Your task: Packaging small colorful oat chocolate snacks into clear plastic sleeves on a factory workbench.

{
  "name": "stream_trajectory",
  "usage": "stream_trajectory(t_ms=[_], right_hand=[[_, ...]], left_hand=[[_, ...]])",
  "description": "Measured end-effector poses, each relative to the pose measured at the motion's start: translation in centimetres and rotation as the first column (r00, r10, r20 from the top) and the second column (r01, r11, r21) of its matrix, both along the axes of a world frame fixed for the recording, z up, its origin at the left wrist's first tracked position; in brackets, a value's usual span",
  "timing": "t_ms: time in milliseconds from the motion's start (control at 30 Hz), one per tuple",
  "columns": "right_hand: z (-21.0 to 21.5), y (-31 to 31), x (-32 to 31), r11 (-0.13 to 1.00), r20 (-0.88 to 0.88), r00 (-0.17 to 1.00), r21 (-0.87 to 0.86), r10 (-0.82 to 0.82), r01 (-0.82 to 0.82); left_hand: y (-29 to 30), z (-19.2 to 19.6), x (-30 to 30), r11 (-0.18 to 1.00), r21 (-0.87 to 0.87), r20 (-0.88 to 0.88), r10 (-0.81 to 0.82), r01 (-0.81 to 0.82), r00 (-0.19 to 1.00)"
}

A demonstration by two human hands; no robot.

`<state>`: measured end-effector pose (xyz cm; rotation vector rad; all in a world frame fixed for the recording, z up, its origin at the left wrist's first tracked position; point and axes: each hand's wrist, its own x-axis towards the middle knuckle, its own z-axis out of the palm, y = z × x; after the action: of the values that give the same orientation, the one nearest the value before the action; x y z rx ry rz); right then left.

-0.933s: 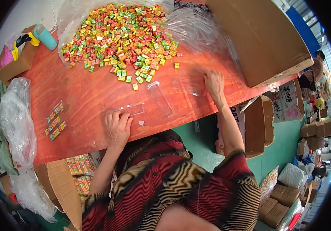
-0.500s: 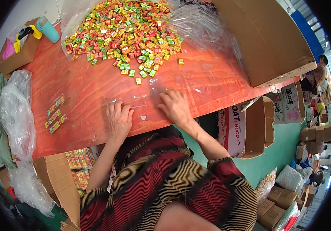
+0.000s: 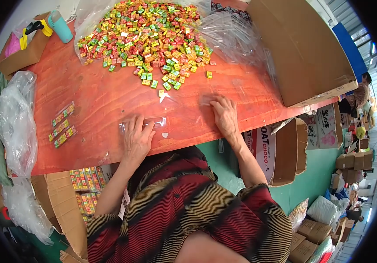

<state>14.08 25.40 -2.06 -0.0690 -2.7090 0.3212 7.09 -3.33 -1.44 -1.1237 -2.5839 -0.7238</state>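
My left hand [image 3: 136, 136] lies near the table's front edge, fingers apart and resting on a clear plastic tray [image 3: 160, 121]. The tray looks bare inside and is partly hidden under the fingers. Farther right, my right hand [image 3: 226, 117] is bent at the fingers, closed on a thin clear plastic piece [image 3: 205, 100] that is blurred. Beyond both hands spreads a big heap of small wrapped blocks [image 3: 153, 41] in red, yellow, green and orange. One yellow block [image 3: 161, 93] sits at its near tip. Three filled strips [image 3: 61, 124] of such blocks lie at the left.
A clear bag of plastic trays [image 3: 234, 37] and a tall cardboard box [image 3: 302, 52] stand at the back right. A turquoise bottle [image 3: 60, 27] and a small carton [image 3: 24, 57] are back left. Below the table, an open carton [image 3: 63, 197] holds packed strips. A person [image 3: 360, 90] is far right.
My right hand has moved right, away from the left hand, with the clear plastic piece at its fingers. The left hand has stayed nearly in place, and the tray under it shows more clearly.
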Motion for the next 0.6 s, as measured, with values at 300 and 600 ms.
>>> stream_trajectory(t_ms=[300, 600], right_hand=[[2.6, 2.3, 0.6, 0.994, -0.060, 0.992, 0.005, -0.110, 0.111], [0.0, 8.2, -1.8, 0.908, 0.098, 0.903, 0.093, -0.417, 0.409]], left_hand=[[-0.6, 0.5, 1.3, 0.999, -0.041, -0.041, 0.034, -0.036, 0.999], [7.9, 1.6, -2.8, 0.956, -0.015, -0.192, -0.289, 0.292, 0.938]])
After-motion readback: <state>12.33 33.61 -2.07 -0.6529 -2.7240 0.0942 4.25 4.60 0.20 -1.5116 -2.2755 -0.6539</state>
